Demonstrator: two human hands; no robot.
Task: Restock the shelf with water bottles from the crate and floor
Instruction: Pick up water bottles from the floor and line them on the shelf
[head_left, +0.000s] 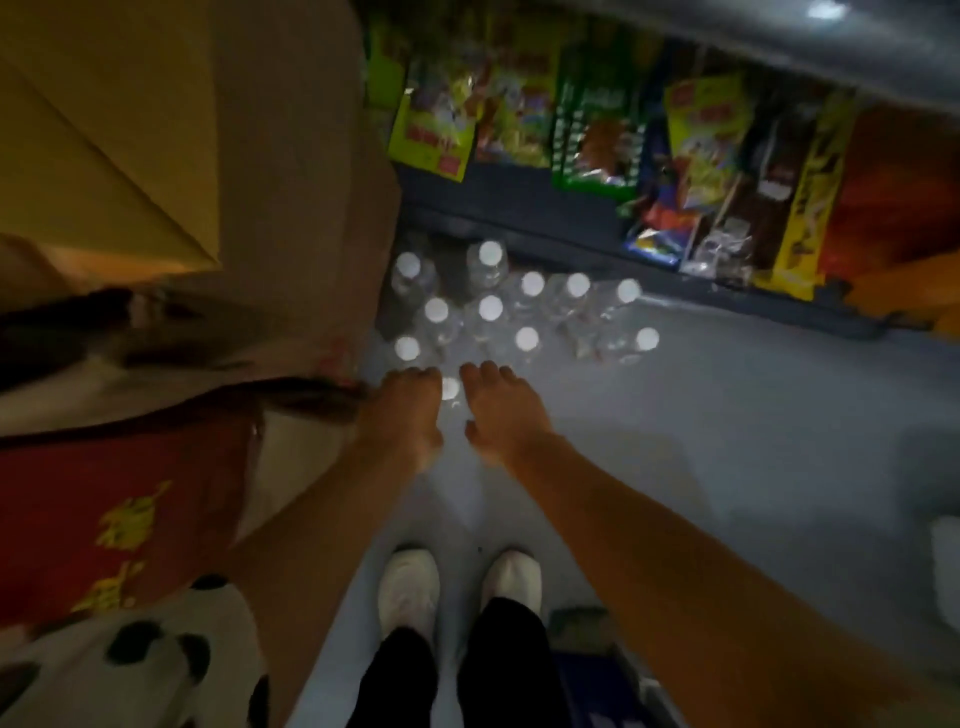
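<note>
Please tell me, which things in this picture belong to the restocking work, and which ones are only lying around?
For the job: water bottles on the floor, left hand, right hand, both around one bottle cap.

Just around: snack packets, cardboard boxes.

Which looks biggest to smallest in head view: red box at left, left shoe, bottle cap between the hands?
1. red box, though nearness to the camera inflates it
2. left shoe
3. bottle cap, clearly smallest

Water bottles (491, 309) stand clustered on the floor (727, 415) just beyond both hands (452, 410), one bottle (450, 388) between them, a shelf (597, 244) of snack packets (597, 135) farther ahead, boxes (182, 234) to their left.
</note>
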